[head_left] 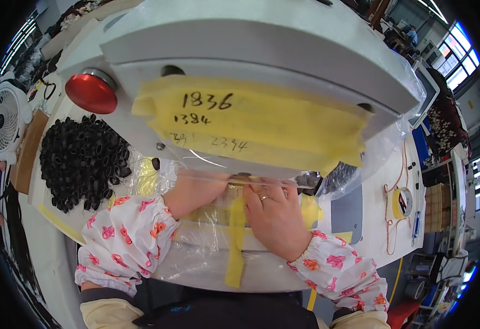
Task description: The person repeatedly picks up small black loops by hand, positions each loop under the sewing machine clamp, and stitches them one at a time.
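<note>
A pale machine head (262, 49) looms nearest. At its lower edge the left hand (201, 188) and right hand (277, 216) are close together, fingertips partly hidden; whether they grip anything I cannot tell. A small dark piece (242, 175) shows between the fingertips, neither hand clearly nearer, its long axis too small to read. Black loops (80, 162) lie heaped leftward, nearer the left hand.
</note>
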Available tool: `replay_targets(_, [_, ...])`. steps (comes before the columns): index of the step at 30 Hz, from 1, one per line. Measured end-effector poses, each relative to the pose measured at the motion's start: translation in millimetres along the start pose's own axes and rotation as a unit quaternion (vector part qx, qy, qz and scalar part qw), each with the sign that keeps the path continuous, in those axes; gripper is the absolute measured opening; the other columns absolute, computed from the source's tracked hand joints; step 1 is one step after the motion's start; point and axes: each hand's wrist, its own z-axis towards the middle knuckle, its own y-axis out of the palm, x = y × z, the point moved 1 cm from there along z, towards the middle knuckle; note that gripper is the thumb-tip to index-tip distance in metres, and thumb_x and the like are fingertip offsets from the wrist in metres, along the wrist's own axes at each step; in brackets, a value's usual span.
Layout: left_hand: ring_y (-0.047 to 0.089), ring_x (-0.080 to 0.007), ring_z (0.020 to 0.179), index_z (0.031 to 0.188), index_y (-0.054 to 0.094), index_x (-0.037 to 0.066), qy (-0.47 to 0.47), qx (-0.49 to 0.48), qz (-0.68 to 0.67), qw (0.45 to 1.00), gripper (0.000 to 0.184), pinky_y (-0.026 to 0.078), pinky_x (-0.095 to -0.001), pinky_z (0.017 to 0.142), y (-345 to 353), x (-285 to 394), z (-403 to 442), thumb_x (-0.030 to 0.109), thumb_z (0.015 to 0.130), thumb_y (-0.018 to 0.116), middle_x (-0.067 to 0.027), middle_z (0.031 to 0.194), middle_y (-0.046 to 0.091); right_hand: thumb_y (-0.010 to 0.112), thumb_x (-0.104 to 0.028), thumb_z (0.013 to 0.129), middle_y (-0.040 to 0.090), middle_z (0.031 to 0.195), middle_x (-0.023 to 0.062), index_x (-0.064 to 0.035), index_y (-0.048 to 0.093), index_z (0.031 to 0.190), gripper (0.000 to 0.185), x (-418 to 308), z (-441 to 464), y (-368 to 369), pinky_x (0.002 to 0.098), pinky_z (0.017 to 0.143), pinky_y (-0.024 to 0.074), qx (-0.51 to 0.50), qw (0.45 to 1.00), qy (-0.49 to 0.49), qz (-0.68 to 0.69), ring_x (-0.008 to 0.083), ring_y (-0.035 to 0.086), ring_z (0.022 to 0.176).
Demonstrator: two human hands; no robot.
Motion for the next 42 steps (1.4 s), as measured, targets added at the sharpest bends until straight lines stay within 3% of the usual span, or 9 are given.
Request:
replay_targets(6, [0.062,-0.024,0.085,0.104,0.063,0.014,0.1,0.002,0.109,0.989,0.025,0.048,-0.0347,0.072,1,-3,-4,0.023,0.086,0.048,-0.0044,0.091,0.065,0.055,-0.009,0.075,0.059,0.106,0.0123,0.0023,0.057,0.102,0.029,1,-1,0,0.0405,0.083,0.0372,0.01,1.0,0.016,-0.016,0.024,0.049,0.104])
replay_targets(9, [0.062,-0.024,0.083,0.103,0.064,0.014,-0.037,-0.109,-0.013,0.993,0.024,0.048,-0.0355,0.072,-7,5,3,0.021,0.084,0.049,-0.0047,0.089,0.065,0.055,-0.009,0.075,0.06,0.106,0.0122,0.0022,0.058,0.101,0.028,0,1,0,0.0408,0.083,0.0372,0.012,1.0,0.013,0.004,0.0239,0.05,0.103])
replay_targets(11, [0.062,-0.0236,0.081,0.099,0.064,0.012,0.091,0.061,0.087,0.99,0.021,0.048,-0.0359,0.07,6,-6,-2,0.018,0.083,0.051,-0.0055,0.085,0.065,0.056,-0.008,0.076,0.06,0.106,0.012,0.0022,0.058,0.099,0.026,-1,1,1,0.0406,0.082,0.0373,0.013,1.0,0.012,0.003,0.0237,0.05,0.101])
replay_targets(20, [0.061,-0.0283,0.068,0.089,0.064,0.008,-0.084,-0.007,-0.15,0.985,0.014,0.046,-0.0387,0.059,4,0,3,0.016,0.082,0.056,-0.01,0.069,0.061,0.061,-0.01,0.074,0.061,0.097,0.0093,-0.0019,0.059,0.091,0.019,5,-2,6,0.0391,0.081,0.0377,0.066,0.998,0.007,0.013,0.0224,0.053,0.095])
replay_targets(27, [0.057,-0.0272,0.055,0.083,0.061,0.005,-0.024,0.016,0.004,1.0,0.009,0.043,-0.0384,0.054,-16,32,-21,0.013,0.08,0.061,-0.0089,0.061,0.057,0.065,-0.01,0.075,0.061,0.086,0.0116,-0.0027,0.059,0.092,0.02,17,3,-4,0.0344,0.064,0.0445,0.12,0.974,0.067,0.18,0.0244,0.059,0.075])
replay_targets(29, [0.055,-0.026,0.05,0.085,0.06,0.006,0.074,-0.034,-0.045,0.996,0.008,0.041,-0.0368,0.05,-18,53,-31,0.011,0.079,0.063,-0.0071,0.056,0.054,0.067,-0.013,0.078,0.059,0.072,0.0116,0.0008,0.057,0.092,0.022,17,9,-9,0.0314,0.049,0.0433,0.025,0.902,0.236,0.361,0.022,0.058,0.057])
replay_targets(33, [0.054,-0.0223,0.047,0.09,0.061,0.006,0.131,-0.048,-0.074,0.987,0.014,0.04,-0.0354,0.048,-14,52,-34,0.01,0.077,0.064,-0.0057,0.055,0.054,0.067,-0.014,0.08,0.058,0.064,0.0115,0.0039,0.056,0.093,0.025,29,12,-5,0.028,0.045,0.042,-0.043,0.896,0.218,0.385,0.0184,0.055,0.048])
replay_targets(35, [0.055,-0.0201,0.046,0.083,0.056,0.006,0.178,0.003,-0.054,0.982,0.011,0.039,-0.0307,0.045,-18,48,-30,0.013,0.078,0.063,-0.0026,0.055,0.056,0.068,-0.01,0.078,0.06,0.067,0.0126,0.005,0.055,0.093,0.024,30,14,-4,0.0277,0.049,0.0443,-0.087,0.749,0.343,0.561,0.0181,0.057,0.051])
replay_targets(42, [0.057,-0.0225,0.054,0.085,0.065,0.006,0.113,0.146,-0.135,0.973,0.007,0.044,-0.0339,0.055,-20,24,-10,0.009,0.081,0.062,-0.0046,0.066,0.062,0.065,-0.005,0.08,0.061,0.071,0.0122,0.0029,0.056,0.091,0.017,-10,-7,-2,0.0304,0.052,0.0469,0.049,0.89,0.179,0.416,0.0234,0.06,0.057])
